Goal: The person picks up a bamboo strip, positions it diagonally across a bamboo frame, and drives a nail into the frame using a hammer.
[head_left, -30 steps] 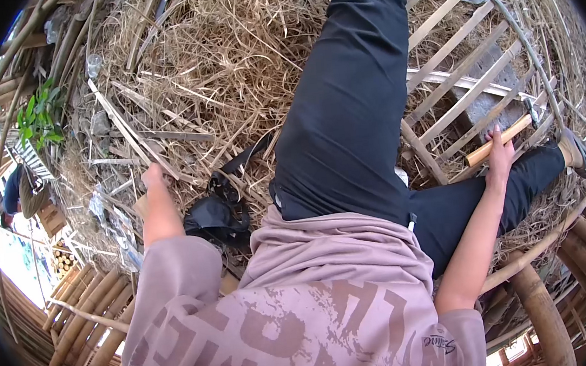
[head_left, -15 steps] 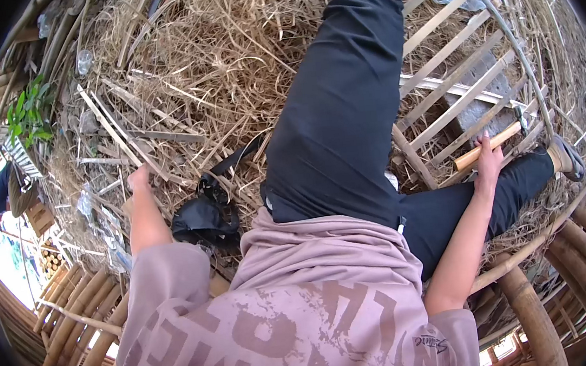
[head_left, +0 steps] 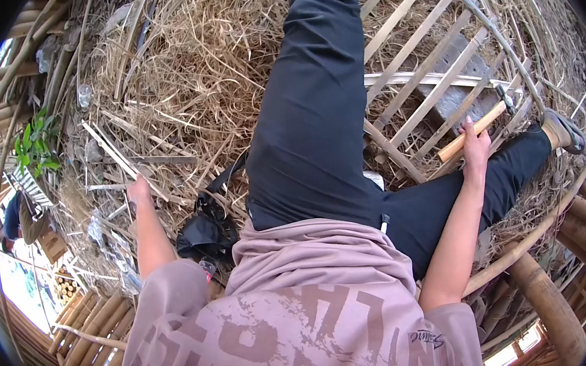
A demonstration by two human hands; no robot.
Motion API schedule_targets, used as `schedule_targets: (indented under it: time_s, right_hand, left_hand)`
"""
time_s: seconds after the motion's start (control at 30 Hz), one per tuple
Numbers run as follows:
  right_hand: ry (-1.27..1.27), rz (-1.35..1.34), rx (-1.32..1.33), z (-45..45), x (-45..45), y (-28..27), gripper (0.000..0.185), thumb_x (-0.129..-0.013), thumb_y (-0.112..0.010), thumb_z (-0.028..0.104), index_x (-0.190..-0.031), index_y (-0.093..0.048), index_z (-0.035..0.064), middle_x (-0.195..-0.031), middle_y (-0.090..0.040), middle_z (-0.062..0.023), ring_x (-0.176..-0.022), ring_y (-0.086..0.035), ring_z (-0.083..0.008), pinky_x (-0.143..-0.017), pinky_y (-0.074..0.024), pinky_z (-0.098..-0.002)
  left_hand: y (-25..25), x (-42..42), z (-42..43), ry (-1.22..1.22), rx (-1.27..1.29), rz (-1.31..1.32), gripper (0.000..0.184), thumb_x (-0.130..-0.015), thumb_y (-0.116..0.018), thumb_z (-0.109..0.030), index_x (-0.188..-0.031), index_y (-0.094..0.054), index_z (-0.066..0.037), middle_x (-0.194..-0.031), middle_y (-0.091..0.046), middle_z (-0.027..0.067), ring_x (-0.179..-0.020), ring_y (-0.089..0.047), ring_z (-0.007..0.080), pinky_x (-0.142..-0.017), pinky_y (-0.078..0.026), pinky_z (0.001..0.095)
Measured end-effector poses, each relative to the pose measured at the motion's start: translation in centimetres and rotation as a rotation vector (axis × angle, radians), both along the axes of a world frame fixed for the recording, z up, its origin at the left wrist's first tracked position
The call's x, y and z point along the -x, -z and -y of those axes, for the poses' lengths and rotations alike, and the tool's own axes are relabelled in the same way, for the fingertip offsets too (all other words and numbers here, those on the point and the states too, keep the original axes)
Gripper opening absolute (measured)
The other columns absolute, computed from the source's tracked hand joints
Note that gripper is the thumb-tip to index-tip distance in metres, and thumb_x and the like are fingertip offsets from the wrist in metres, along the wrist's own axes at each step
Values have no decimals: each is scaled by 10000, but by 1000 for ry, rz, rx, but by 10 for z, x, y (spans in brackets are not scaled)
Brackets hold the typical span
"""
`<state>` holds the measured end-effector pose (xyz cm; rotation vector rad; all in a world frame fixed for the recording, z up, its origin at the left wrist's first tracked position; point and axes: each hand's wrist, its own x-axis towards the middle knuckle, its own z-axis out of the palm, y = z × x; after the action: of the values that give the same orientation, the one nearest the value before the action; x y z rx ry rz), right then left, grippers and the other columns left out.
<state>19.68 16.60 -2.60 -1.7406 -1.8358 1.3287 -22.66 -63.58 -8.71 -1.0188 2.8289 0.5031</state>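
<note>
My left hand (head_left: 138, 191) is at the lower end of a pale bamboo strip (head_left: 112, 151), among other strips lying on the ground. Its fingers are closed around that end, though they show only in part. In my right hand (head_left: 475, 150) is a hammer (head_left: 481, 125), gripped by its wooden handle, the metal head pointing away to the upper right. The hammer lies just over the near edge of a slatted bamboo panel (head_left: 430, 64). Beneath the slats is a grey stone block (head_left: 454, 86), partly covered by them.
My outstretched leg (head_left: 299, 105) lies between the hands; the other is bent beside the panel. A black bag (head_left: 203, 235) sits near my left hip. Dry shavings (head_left: 182, 59) cover the ground. Bamboo poles (head_left: 543, 293) stand behind at the right. A person (head_left: 20, 220) is at the far left.
The view has shifted, so the ground appears lower. My left hand has moved up along the bamboo strip, with its fingers now closed at it. The right hand keeps hold of the hammer.
</note>
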Motion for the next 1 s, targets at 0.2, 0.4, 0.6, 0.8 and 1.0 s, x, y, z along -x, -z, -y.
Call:
schedule_targets:
  time_s: [0.2,0.4,0.6,0.8,1.0]
  right_hand:
    - [1,34,-19,-4,-5,7,371,-982,-698,327,-1039,-654,-37,-876,-715,-97,-828,-662,-176,-799,-503,-332]
    - [-9,54,-37,1,1,-4,366,-963,-713,324,-1017,-659,-34,-878,-722,-102,-818,-666,-182,-797,-512,-346]
    - [0,52,-24,-3,1,0,398,-946,-731,345,-990,-655,-44,-870,-728,-132,-814,-701,-229,-788,-533,-376]
    - [20,117,-25,-3,1,-1,389,-931,-744,319,-966,-646,-56,-835,-723,-155,-779,-707,-248,-758,-541,-394]
    - [55,65,-43,-1,-1,1,380,-923,-751,303,-937,-638,-60,-811,-702,-159,-762,-682,-238,-737,-529,-392]
  left_hand:
    - [-24,9,-38,-89,-375,-192,435,-1032,-591,-320,-1169,-671,85,-1023,-736,209,-923,-731,257,-810,-562,368]
    - [-92,46,-83,-283,-919,-185,340,-1110,-420,-278,-1170,-648,-33,-949,-720,63,-824,-677,154,-665,-497,281]
    - [-149,81,-91,-258,-1289,-341,182,-1077,-507,-234,-1001,-623,-117,-782,-622,-20,-670,-539,103,-730,-484,365]
    - [-236,56,-205,111,-1191,-646,199,-1074,-524,-203,-1065,-619,-29,-824,-617,33,-712,-566,97,-654,-480,261]
    - [-290,-68,-443,424,-1054,-714,231,-1054,-567,-223,-1036,-661,-13,-863,-699,112,-699,-612,117,-595,-479,193]
